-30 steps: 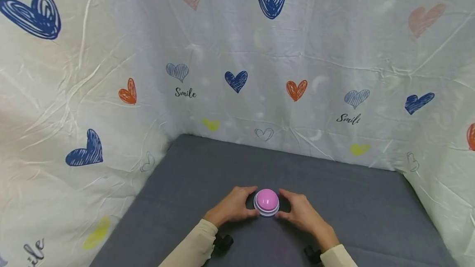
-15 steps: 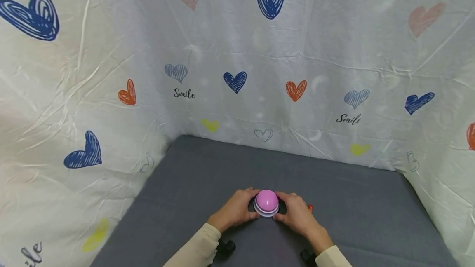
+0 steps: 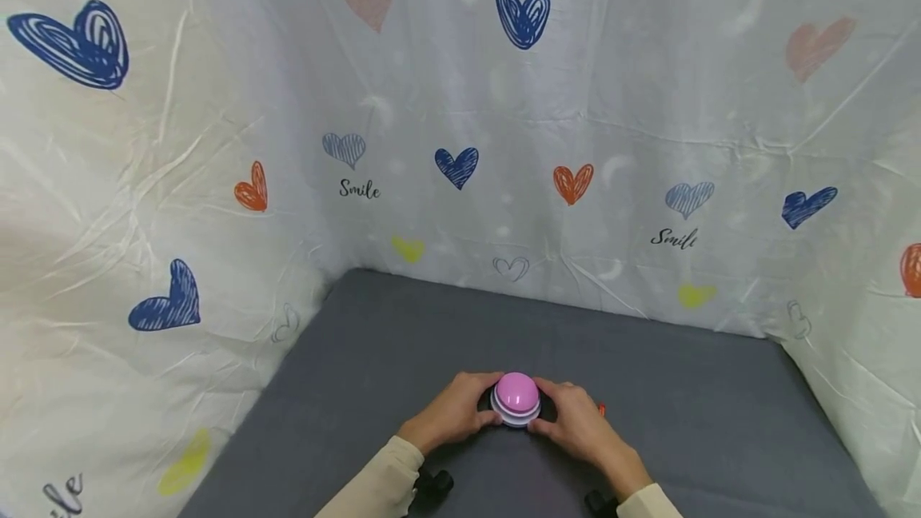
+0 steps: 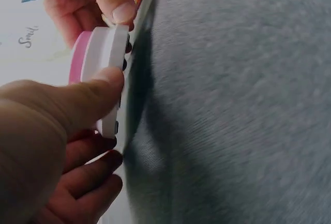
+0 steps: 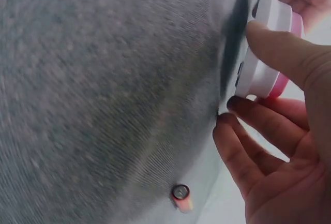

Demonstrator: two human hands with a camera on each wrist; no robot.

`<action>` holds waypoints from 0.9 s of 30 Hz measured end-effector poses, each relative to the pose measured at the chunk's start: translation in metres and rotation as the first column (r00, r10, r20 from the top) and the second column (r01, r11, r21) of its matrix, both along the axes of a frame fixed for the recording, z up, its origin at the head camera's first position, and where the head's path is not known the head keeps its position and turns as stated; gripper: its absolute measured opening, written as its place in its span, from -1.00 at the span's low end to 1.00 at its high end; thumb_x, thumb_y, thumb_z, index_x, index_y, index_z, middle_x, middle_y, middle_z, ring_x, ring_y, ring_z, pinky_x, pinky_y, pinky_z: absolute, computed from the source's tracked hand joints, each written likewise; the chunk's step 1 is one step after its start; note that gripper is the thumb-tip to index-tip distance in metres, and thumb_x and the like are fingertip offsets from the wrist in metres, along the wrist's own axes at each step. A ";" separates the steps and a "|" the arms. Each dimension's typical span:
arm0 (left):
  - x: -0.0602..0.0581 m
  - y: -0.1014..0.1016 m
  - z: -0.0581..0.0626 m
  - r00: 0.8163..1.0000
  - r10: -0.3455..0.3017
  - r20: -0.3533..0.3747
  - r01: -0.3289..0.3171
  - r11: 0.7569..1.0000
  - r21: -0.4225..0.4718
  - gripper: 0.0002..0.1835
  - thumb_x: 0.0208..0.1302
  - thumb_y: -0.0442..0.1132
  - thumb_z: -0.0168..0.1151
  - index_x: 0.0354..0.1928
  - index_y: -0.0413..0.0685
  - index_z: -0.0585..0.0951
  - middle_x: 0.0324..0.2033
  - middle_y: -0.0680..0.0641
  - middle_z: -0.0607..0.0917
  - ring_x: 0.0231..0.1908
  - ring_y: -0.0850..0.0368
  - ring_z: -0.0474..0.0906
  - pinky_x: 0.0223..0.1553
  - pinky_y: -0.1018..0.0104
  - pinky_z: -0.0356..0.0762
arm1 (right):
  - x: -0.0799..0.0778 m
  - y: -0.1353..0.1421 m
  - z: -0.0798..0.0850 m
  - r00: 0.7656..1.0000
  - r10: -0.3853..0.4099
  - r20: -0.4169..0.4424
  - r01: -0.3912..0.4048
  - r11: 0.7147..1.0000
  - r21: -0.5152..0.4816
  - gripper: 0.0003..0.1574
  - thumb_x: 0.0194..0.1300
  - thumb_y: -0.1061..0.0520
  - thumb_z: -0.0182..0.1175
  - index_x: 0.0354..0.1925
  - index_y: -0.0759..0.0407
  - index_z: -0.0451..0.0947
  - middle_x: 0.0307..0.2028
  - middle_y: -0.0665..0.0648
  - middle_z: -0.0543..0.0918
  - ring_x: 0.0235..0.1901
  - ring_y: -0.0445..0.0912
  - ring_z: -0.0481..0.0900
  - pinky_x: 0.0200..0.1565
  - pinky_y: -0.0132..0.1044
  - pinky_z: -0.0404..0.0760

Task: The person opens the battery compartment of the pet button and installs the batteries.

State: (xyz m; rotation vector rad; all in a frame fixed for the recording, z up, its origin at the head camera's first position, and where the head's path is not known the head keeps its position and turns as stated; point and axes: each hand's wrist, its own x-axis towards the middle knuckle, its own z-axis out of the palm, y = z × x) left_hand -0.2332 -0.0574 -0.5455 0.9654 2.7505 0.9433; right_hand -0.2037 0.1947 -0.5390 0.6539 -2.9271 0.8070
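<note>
A round push button (image 3: 517,392) with a glossy pink dome and a white base is between the two hands, close over the grey cloth. The left hand (image 3: 449,412) grips its left side, thumb on the near edge and fingers at the far edge. On the opposite side the right hand (image 3: 579,420) holds it the same way. Small dark feet show under the white base (image 4: 106,53) in the left wrist view. Seen from the right wrist, the thumb presses the side of the base (image 5: 258,58), with the fingers curling past its far edge.
A small orange-red battery (image 5: 181,198) lies on the cloth beyond the right hand; in the head view its end (image 3: 601,408) peeks out beside that hand. The grey tabletop (image 3: 403,326) meets white heart-printed curtains (image 3: 504,206) at the back and sides.
Both hands have closed in from either side onto the push button. The right hand moved slightly left, and the orange-red battery came into sight beside it. The head view has tilted up slightly.
</note>
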 end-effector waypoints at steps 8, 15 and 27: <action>-0.002 -0.005 0.009 1.000 -0.016 0.019 0.015 0.996 0.083 -0.30 0.47 -0.12 0.49 0.51 -0.30 0.52 0.40 -0.25 0.66 0.41 -0.11 0.62 0.48 -0.09 0.58 | 0.001 0.008 0.017 0.999 0.014 0.050 -0.009 0.994 -0.105 -0.26 0.38 -0.04 0.54 0.41 0.18 0.62 0.18 0.14 0.81 0.08 0.04 0.81 0.11 0.04 0.81; -0.002 -0.007 0.029 0.999 0.031 0.022 -0.034 0.982 0.187 -0.34 0.52 -0.07 0.43 0.52 -0.22 0.53 0.40 -0.19 0.67 0.40 -0.09 0.63 0.45 -0.11 0.61 | 0.000 0.015 0.036 1.000 -0.001 0.014 0.003 0.991 -0.133 -0.31 0.50 -0.13 0.42 0.44 0.13 0.60 0.19 0.12 0.81 0.00 0.01 0.81 0.05 0.01 0.84; 0.002 -0.003 0.045 0.988 0.031 0.152 -0.113 0.814 0.569 -0.47 0.50 -0.22 0.44 0.41 -0.27 0.62 0.28 -0.30 0.74 0.21 -0.17 0.78 0.17 0.20 0.80 | 0.003 0.009 0.054 0.995 -0.100 0.004 0.094 0.922 -0.375 -0.37 0.55 -0.09 0.39 0.41 0.17 0.63 0.16 0.16 0.82 0.03 0.01 0.85 0.05 -0.08 0.88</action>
